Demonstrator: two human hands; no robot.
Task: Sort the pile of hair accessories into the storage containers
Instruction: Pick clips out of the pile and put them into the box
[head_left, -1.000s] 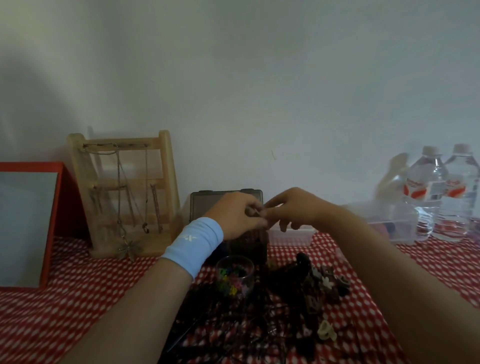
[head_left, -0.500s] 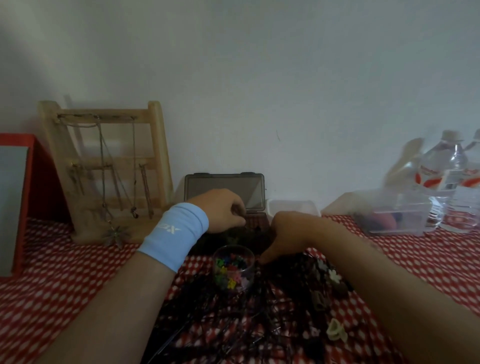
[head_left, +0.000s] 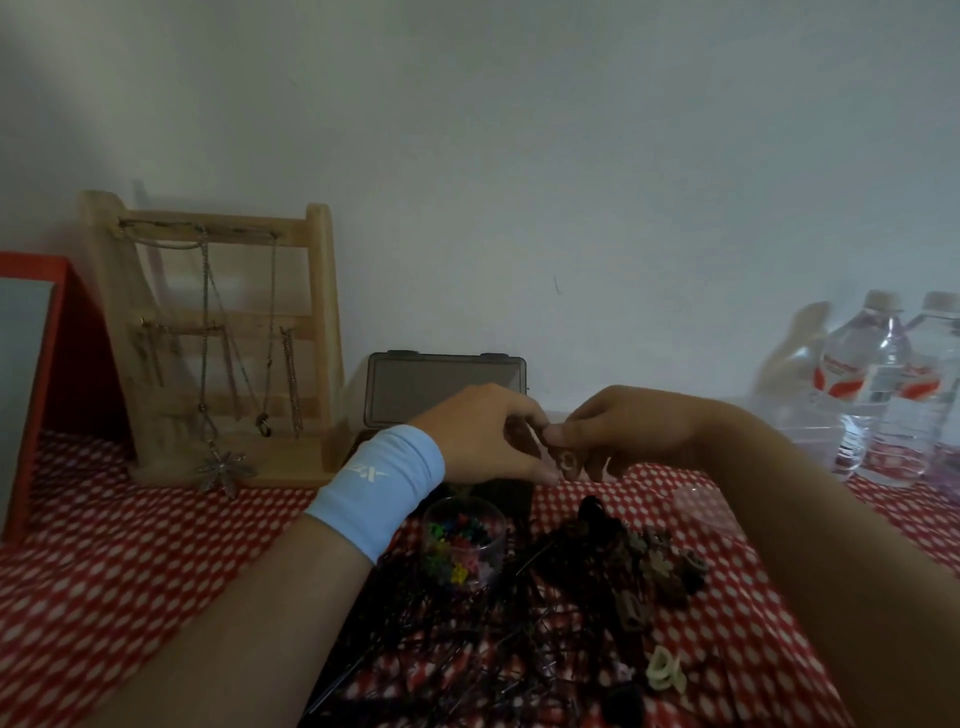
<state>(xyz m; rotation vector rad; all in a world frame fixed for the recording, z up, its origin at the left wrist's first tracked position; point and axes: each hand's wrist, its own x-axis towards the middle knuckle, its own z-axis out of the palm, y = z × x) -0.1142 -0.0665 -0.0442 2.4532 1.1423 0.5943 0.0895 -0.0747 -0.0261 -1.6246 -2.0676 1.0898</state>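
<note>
Red-and-white checks cover the counter (head_left: 130, 545), and above its middle the two hands meet over one small brown clip (head_left: 567, 461). The right hand (head_left: 639, 431) pinches it from above between thumb and forefinger, its other fingers curled under. The left hand (head_left: 483, 436), with a pale blue wristband (head_left: 379, 483) behind it, curls in from the other side, and its thumb tip seems to press the clip's lower edge, though the dim light makes that contact hard to confirm. Holding it raised between both hands probably lets the person turn it, or work it open, before choosing a container.

Just behind the hands stands one dark box (head_left: 447, 384), lid propped open against the wall, handy for a drop. One clear jar (head_left: 462, 540) of tiny coloured clips sits just below the left wrist. The pile (head_left: 571, 603) of dark pins, bands and clips (far too tangled to count) spreads below the hands, with one pale clip (head_left: 665, 675) at its near edge, so most of the sorting is likely left.

One wooden rack (head_left: 223, 338) of necklaces stands to the left, and two water bottles (head_left: 878, 384) to the right.
</note>
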